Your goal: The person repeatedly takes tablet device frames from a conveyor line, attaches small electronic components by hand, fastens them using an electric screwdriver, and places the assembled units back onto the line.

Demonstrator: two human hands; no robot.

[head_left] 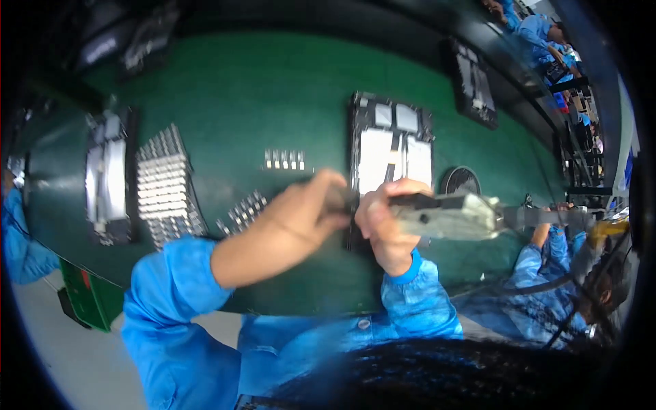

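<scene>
My left hand (294, 212) is blurred, its thumb and fingers curved beside the left edge of an opened tablet-like device (355, 143). Whether it holds anything is smeared by motion. The device has a black frame, with white battery-like blocks and silver plates inside. Over its near part, my right hand (388, 229) is closed round a pale, handheld power screwdriver-like tool (451, 220), which lies almost level and points its far end to the right. The tool's tip is hidden. Small metallic parts (242, 212) lie in rows close to my left forearm, and a short row of similar parts (285, 161) sits farther off.
At the left lie a larger block of rowed small parts (162, 188) and another opened device (109, 178). A third device (471, 82) rests at the back right. A round dark dish (460, 181) stands right of my hands. A co-worker's blue sleeve (540, 270) shows at the right.
</scene>
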